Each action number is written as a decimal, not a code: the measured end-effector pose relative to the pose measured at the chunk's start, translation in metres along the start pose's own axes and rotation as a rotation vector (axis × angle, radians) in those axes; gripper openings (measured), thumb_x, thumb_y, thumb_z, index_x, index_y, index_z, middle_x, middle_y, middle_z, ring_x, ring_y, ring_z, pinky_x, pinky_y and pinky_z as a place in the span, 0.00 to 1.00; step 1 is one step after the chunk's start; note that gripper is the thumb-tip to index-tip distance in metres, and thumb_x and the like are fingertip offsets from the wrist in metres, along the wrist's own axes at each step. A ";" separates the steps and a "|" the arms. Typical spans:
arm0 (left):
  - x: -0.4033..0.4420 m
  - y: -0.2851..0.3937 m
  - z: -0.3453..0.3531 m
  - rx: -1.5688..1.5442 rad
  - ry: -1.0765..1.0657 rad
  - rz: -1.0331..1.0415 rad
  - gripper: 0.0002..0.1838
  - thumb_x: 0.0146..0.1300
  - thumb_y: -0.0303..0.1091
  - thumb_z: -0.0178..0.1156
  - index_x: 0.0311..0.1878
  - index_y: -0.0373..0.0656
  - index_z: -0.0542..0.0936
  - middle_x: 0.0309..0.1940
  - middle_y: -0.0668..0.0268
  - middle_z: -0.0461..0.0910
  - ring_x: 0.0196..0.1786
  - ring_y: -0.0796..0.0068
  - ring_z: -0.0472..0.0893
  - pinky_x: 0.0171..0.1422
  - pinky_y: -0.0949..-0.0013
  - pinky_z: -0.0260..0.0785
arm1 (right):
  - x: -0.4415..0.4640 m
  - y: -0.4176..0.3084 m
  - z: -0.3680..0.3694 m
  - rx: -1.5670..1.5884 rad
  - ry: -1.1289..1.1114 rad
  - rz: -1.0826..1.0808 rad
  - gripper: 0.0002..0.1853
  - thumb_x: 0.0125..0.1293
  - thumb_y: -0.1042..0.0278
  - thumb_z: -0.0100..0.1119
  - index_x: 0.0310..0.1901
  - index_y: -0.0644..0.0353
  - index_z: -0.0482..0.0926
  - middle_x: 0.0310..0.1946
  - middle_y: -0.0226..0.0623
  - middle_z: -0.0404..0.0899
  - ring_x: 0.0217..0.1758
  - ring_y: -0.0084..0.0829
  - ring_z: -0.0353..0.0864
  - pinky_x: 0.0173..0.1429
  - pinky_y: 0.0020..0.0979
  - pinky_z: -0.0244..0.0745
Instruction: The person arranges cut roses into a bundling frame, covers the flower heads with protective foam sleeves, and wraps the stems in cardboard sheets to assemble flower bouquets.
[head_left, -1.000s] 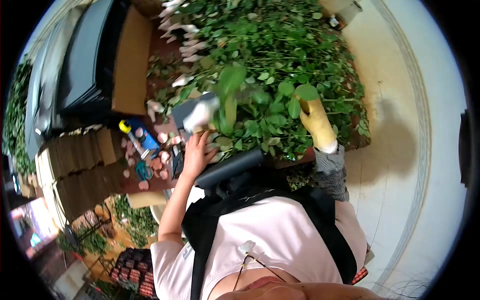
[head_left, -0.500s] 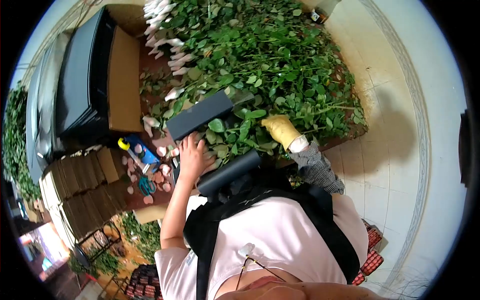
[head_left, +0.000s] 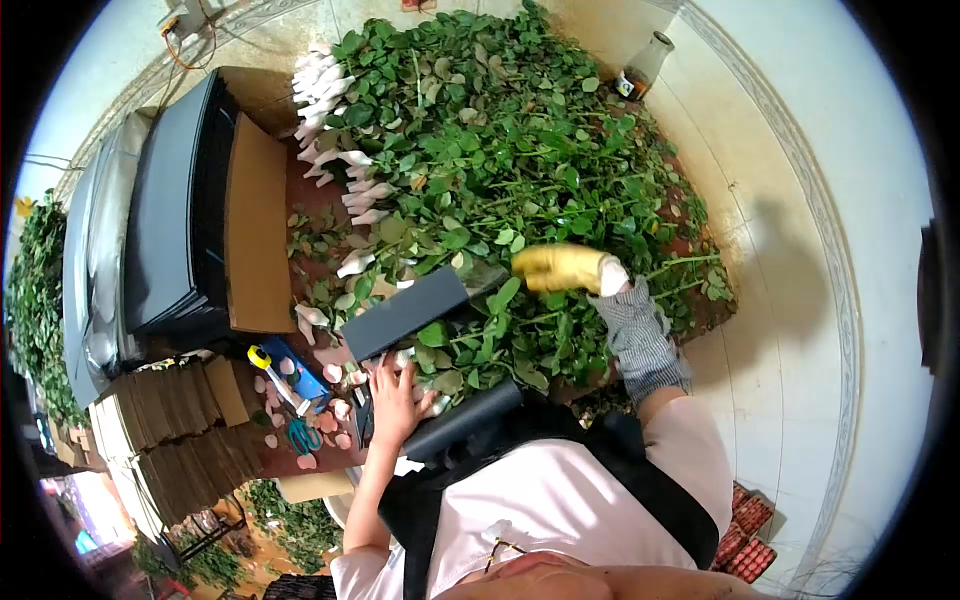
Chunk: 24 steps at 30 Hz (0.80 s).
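My left hand (head_left: 395,400) is bare, with its fingers spread at the near edge of a dark grey oblong box (head_left: 405,312). Pale petals or flower heads show by its fingertips and under its side; I cannot make out whether it touches them. My right hand (head_left: 562,268), in a yellow glove with a grey checked sleeve, hovers over leafy green stems (head_left: 530,330) to the right of the box. Its fingers point left and are smeared by motion. A black roll (head_left: 465,420) lies between my left hand and my body.
A big heap of leafy stems (head_left: 500,140) covers the table, with white-wrapped flower heads (head_left: 320,85) along its left. Dark sheets (head_left: 175,200) and folded cardboard (head_left: 180,420) stand left. Teal scissors (head_left: 302,436) and loose petals lie nearby. A glass bottle (head_left: 645,68) stands at the back right.
The whole view has shifted, so the table sits lower. My gloved right hand has swung from pointing up-left to pointing left over the stems. My left hand stays by the box.
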<state>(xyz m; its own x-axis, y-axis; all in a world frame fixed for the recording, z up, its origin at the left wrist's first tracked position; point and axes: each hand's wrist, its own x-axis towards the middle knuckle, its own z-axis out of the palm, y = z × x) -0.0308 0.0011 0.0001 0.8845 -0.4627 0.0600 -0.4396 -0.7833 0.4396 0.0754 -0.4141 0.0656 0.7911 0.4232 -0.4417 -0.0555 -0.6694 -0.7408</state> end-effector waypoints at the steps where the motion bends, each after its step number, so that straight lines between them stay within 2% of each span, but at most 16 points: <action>1: 0.000 0.000 0.001 -0.001 -0.008 -0.004 0.37 0.52 0.48 0.72 0.62 0.42 0.73 0.68 0.43 0.62 0.71 0.42 0.62 0.76 0.41 0.51 | 0.012 -0.026 -0.019 -0.229 0.276 -0.101 0.22 0.69 0.63 0.62 0.63 0.57 0.76 0.61 0.43 0.79 0.62 0.38 0.79 0.65 0.35 0.74; 3: 0.001 0.002 -0.003 -0.002 -0.033 -0.017 0.36 0.51 0.47 0.73 0.62 0.42 0.73 0.68 0.43 0.63 0.71 0.41 0.62 0.76 0.41 0.51 | 0.068 -0.052 -0.047 -0.169 0.642 -0.158 0.16 0.66 0.64 0.63 0.54 0.57 0.81 0.59 0.43 0.81 0.63 0.39 0.79 0.63 0.36 0.76; 5: 0.001 0.000 -0.003 -0.017 -0.047 -0.033 0.35 0.50 0.45 0.73 0.61 0.42 0.74 0.68 0.44 0.63 0.72 0.42 0.62 0.76 0.41 0.51 | 0.125 -0.054 -0.074 -0.363 0.847 -0.162 0.14 0.65 0.63 0.64 0.49 0.56 0.83 0.55 0.42 0.83 0.62 0.42 0.78 0.65 0.40 0.74; 7: 0.002 0.001 -0.003 -0.044 -0.041 -0.042 0.36 0.49 0.45 0.74 0.61 0.42 0.74 0.68 0.43 0.63 0.72 0.42 0.62 0.76 0.41 0.51 | 0.177 -0.028 -0.085 -0.735 1.045 -0.211 0.14 0.61 0.64 0.67 0.49 0.54 0.83 0.58 0.42 0.81 0.64 0.41 0.76 0.69 0.46 0.68; 9: 0.001 -0.001 0.001 -0.038 -0.044 -0.033 0.36 0.49 0.45 0.73 0.61 0.43 0.74 0.68 0.42 0.63 0.72 0.41 0.62 0.76 0.41 0.51 | 0.197 -0.018 -0.081 -0.910 0.765 0.189 0.15 0.65 0.62 0.60 0.53 0.48 0.82 0.66 0.39 0.75 0.74 0.38 0.65 0.79 0.48 0.50; 10: 0.000 -0.001 0.003 -0.021 -0.049 -0.052 0.36 0.49 0.45 0.73 0.62 0.43 0.73 0.68 0.42 0.63 0.72 0.40 0.62 0.77 0.41 0.50 | 0.202 -0.011 -0.076 -0.908 0.764 0.207 0.15 0.65 0.62 0.60 0.53 0.48 0.82 0.66 0.39 0.75 0.74 0.38 0.65 0.79 0.48 0.50; 13: -0.002 -0.001 0.007 0.035 -0.089 -0.088 0.37 0.50 0.46 0.71 0.63 0.43 0.72 0.68 0.38 0.62 0.70 0.37 0.62 0.77 0.40 0.49 | 0.220 -0.010 -0.067 -0.916 0.980 -0.079 0.07 0.68 0.63 0.54 0.38 0.49 0.82 0.59 0.34 0.80 0.69 0.36 0.70 0.79 0.43 0.51; 15: -0.003 -0.002 0.008 0.048 -0.069 -0.060 0.38 0.51 0.47 0.71 0.64 0.43 0.72 0.68 0.36 0.61 0.70 0.36 0.62 0.77 0.40 0.49 | 0.211 -0.026 -0.066 -0.855 1.109 -0.240 0.07 0.66 0.67 0.55 0.39 0.51 0.84 0.66 0.30 0.75 0.72 0.33 0.66 0.81 0.40 0.48; 16: -0.003 -0.003 0.009 0.051 -0.079 -0.059 0.38 0.52 0.48 0.70 0.65 0.43 0.71 0.67 0.35 0.62 0.70 0.36 0.62 0.77 0.40 0.49 | 0.174 -0.065 -0.069 -0.921 1.144 -0.335 0.05 0.66 0.71 0.57 0.37 0.52 0.83 0.57 0.31 0.81 0.61 0.32 0.77 0.73 0.39 0.65; 17: -0.004 -0.004 0.011 0.060 -0.069 -0.055 0.38 0.53 0.48 0.70 0.65 0.43 0.70 0.66 0.35 0.63 0.70 0.35 0.63 0.77 0.40 0.49 | 0.171 -0.059 -0.072 -0.928 1.141 -0.333 0.05 0.66 0.71 0.57 0.37 0.52 0.83 0.57 0.31 0.81 0.61 0.32 0.77 0.73 0.39 0.65; 19: -0.004 -0.004 0.009 0.050 -0.074 -0.060 0.37 0.54 0.49 0.69 0.65 0.43 0.70 0.66 0.35 0.63 0.70 0.35 0.63 0.77 0.40 0.48 | 0.159 -0.050 -0.082 -0.983 0.733 0.249 0.05 0.59 0.75 0.60 0.35 0.53 0.84 0.41 0.37 0.86 0.45 0.33 0.85 0.54 0.34 0.81; 20: -0.004 -0.005 0.011 0.046 -0.070 -0.062 0.37 0.55 0.50 0.69 0.66 0.43 0.70 0.66 0.35 0.63 0.70 0.36 0.63 0.77 0.40 0.48 | 0.145 -0.047 -0.081 -0.163 0.934 0.134 0.12 0.58 0.83 0.58 0.36 0.54 0.86 0.34 0.37 0.87 0.36 0.33 0.87 0.42 0.30 0.85; 21: -0.004 -0.003 0.009 0.037 -0.067 -0.072 0.38 0.56 0.52 0.68 0.66 0.43 0.70 0.67 0.36 0.62 0.71 0.37 0.62 0.78 0.40 0.48 | 0.119 -0.035 -0.084 -0.786 1.095 -0.226 0.14 0.59 0.85 0.56 0.39 0.55 0.87 0.36 0.36 0.88 0.38 0.35 0.88 0.45 0.32 0.86; 22: -0.003 -0.004 0.009 0.017 -0.059 -0.070 0.37 0.57 0.53 0.68 0.66 0.43 0.70 0.68 0.37 0.62 0.71 0.38 0.61 0.78 0.40 0.48 | 0.099 -0.035 -0.087 -0.640 1.082 -0.241 0.15 0.57 0.85 0.58 0.41 0.55 0.87 0.38 0.36 0.88 0.41 0.35 0.88 0.47 0.33 0.86; 23: -0.004 -0.004 0.010 -0.006 -0.055 -0.075 0.37 0.58 0.54 0.67 0.66 0.43 0.70 0.68 0.39 0.61 0.72 0.39 0.61 0.78 0.40 0.48 | 0.071 -0.050 -0.088 -0.971 1.168 -0.473 0.16 0.53 0.86 0.57 0.40 0.56 0.86 0.38 0.35 0.88 0.38 0.36 0.88 0.43 0.35 0.85; 24: -0.005 -0.004 0.010 -0.026 -0.032 -0.063 0.37 0.59 0.54 0.67 0.66 0.44 0.70 0.69 0.40 0.61 0.72 0.40 0.60 0.78 0.41 0.48 | 0.044 -0.069 -0.087 -1.066 1.110 -0.477 0.19 0.50 0.87 0.56 0.41 0.55 0.84 0.38 0.35 0.87 0.35 0.37 0.86 0.38 0.39 0.82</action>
<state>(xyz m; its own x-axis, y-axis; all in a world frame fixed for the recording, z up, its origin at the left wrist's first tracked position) -0.0347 0.0026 -0.0106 0.9046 -0.4262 0.0026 -0.3784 -0.8004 0.4649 0.1670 -0.4026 0.1419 0.6661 0.3953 0.6325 0.3660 -0.9121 0.1846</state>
